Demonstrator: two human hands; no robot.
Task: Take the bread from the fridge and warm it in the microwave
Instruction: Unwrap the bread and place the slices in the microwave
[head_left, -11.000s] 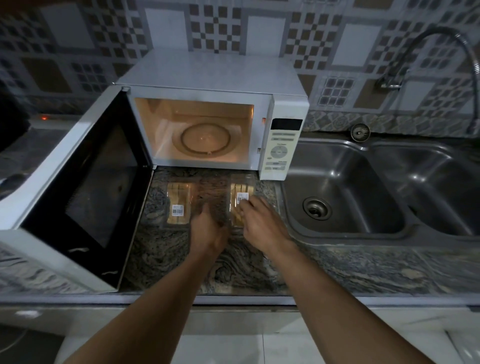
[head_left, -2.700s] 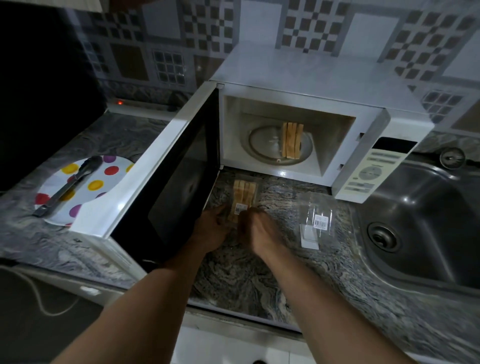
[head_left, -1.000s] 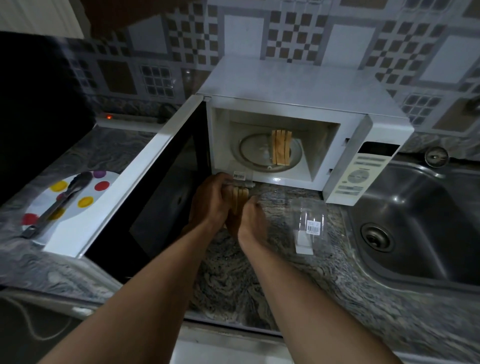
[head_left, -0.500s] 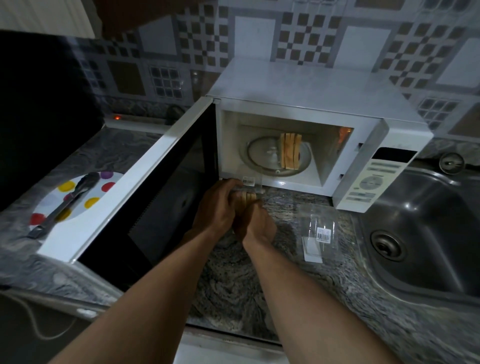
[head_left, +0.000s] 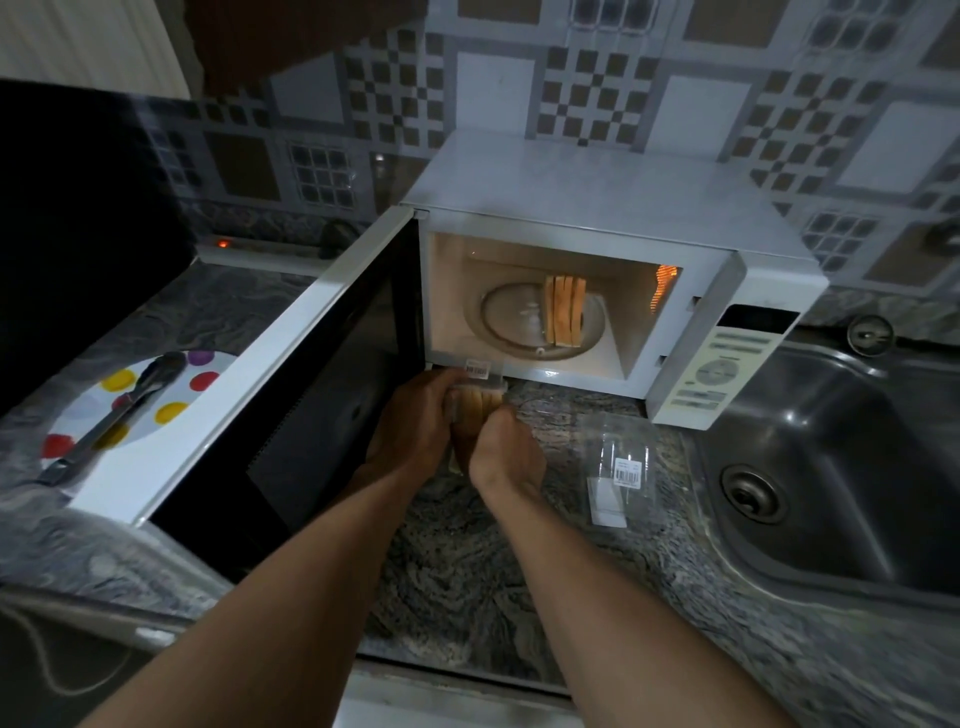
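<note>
Though boxed, bread (head_left: 475, 411) between grips (head_left: 415, 434) (both)

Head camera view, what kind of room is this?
Most likely a home kitchen: a white microwave sits with its door open on a stone-patterned counter, a steel sink lies to its right, and patterned tiles cover the wall behind.

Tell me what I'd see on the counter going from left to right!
Spotted plate with tongs → open microwave door → bread pack → empty clear pack → sink.
</note>
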